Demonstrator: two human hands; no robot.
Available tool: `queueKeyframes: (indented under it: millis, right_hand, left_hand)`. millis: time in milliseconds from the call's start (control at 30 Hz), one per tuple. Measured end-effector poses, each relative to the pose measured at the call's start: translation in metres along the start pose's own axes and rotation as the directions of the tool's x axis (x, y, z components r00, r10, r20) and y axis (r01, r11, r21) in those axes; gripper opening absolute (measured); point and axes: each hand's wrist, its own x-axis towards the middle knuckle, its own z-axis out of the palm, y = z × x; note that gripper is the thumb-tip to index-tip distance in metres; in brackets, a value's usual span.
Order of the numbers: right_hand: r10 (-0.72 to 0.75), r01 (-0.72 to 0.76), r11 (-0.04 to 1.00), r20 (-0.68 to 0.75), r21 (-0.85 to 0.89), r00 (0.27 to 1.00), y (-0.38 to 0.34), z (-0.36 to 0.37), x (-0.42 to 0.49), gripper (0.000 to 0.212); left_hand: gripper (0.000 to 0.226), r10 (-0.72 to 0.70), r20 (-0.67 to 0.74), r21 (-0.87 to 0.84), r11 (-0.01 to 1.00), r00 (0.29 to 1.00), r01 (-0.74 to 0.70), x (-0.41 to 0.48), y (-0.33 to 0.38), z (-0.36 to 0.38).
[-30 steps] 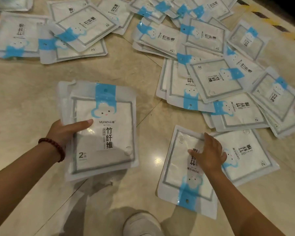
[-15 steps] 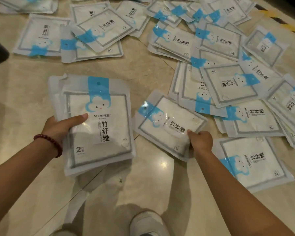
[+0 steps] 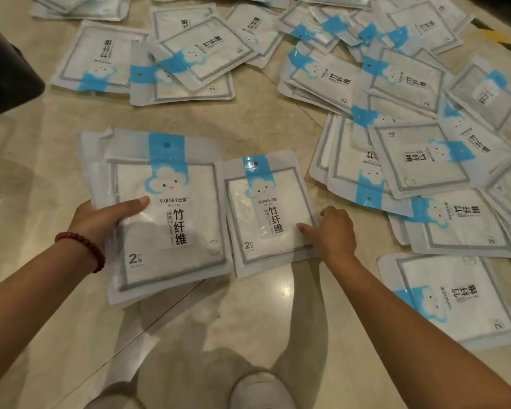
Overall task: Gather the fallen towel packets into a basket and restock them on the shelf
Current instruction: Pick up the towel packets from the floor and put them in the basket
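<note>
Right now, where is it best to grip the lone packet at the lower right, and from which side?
Probably pinch the lone packet by its thin left margin, coming from the left: it lies flat on the floor, that edge uncovered.

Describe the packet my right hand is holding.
The packet is a flat, glossy white plastic pouch with a grey-framed window, a blue top strip with a hang hole, a smiling cloud and black print, upright to the camera. The right hand grips its lower right edge. Its left edge lies beside the stack in the left hand.
</note>
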Motion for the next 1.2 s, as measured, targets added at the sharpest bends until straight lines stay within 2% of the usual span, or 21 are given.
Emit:
queueKeyframes:
  millis: [100, 167, 233, 300, 367, 500, 600, 733, 900, 1033, 1200]
  right_hand:
    - [0.039, -0.039, 0.999, 0.046, 0.011, 0.998, -0.015, 0.008, 0.009, 0.075]
    - [0.07, -0.07, 0.997, 0.022, -0.013, 0.997, -0.023, 0.014, 0.012, 0.078]
    - [0.018, -0.017, 0.999, 0.019, -0.043, 1.0, -0.032, 0.016, 0.014, 0.062]
    - [-0.099, 0.094, 0.992, 0.052, 0.086, 0.994, -0.039, 0.017, 0.013, 0.036]
    - [-0.202, 0.183, 0.946, 0.044, 0.266, 0.978, -0.046, 0.011, 0.008, 0.02]
    - [-0.324, 0.34, 0.857, -0.109, 0.386, 0.94, -0.069, -0.019, 0.007, 0.017]
    - [-0.348, 0.384, 0.8, -0.166, 0.461, 0.923, -0.099, -0.051, 0.013, 0.017]
    - [-0.351, 0.405, 0.689, -0.212, 0.601, 0.912, -0.153, -0.099, 0.015, 0.026]
    - [-0.408, 0.409, 0.528, -0.2, 0.744, 0.891, -0.23, -0.168, -0.002, 0.031]
    - [-0.554, 0.452, 0.451, -0.156, 0.769, 0.818, -0.297, -0.213, -0.034, 0.024]
    - [-0.757, 0.53, 0.306, -0.136, 0.791, 0.639, -0.39, -0.243, -0.099, 0.026]
  left_hand:
    - [0.048, 0.009, 0.005, -0.013, 1.0, 1.0, -0.009, 0.0, -0.001, -0.002]
    - [0.051, 0.023, 0.005, -0.026, 0.999, 1.0, -0.023, 0.0, -0.001, -0.003]
    - [0.054, 0.026, -0.023, -0.042, 0.999, 0.999, -0.027, 0.002, -0.001, -0.006]
    - [0.054, 0.026, -0.049, -0.063, 0.998, 0.998, -0.029, 0.005, -0.001, -0.01]
    - [0.05, 0.033, -0.06, -0.084, 0.996, 0.998, -0.038, 0.008, 0.002, -0.012]
    - [0.043, 0.091, -0.083, -0.149, 0.984, 0.992, -0.103, 0.013, 0.025, -0.012]
    - [0.033, 0.173, -0.105, -0.201, 0.961, 0.979, -0.191, 0.006, 0.06, -0.011]
    - [0.025, 0.236, -0.173, -0.261, 0.925, 0.956, -0.275, -0.017, 0.123, -0.018]
    - [0.022, 0.335, -0.306, -0.353, 0.829, 0.891, -0.433, -0.078, 0.203, -0.043]
    - [0.044, 0.338, -0.367, -0.418, 0.772, 0.867, -0.478, -0.133, 0.253, -0.094]
    - [0.054, 0.309, -0.529, -0.454, 0.683, 0.791, -0.571, -0.193, 0.278, -0.181]
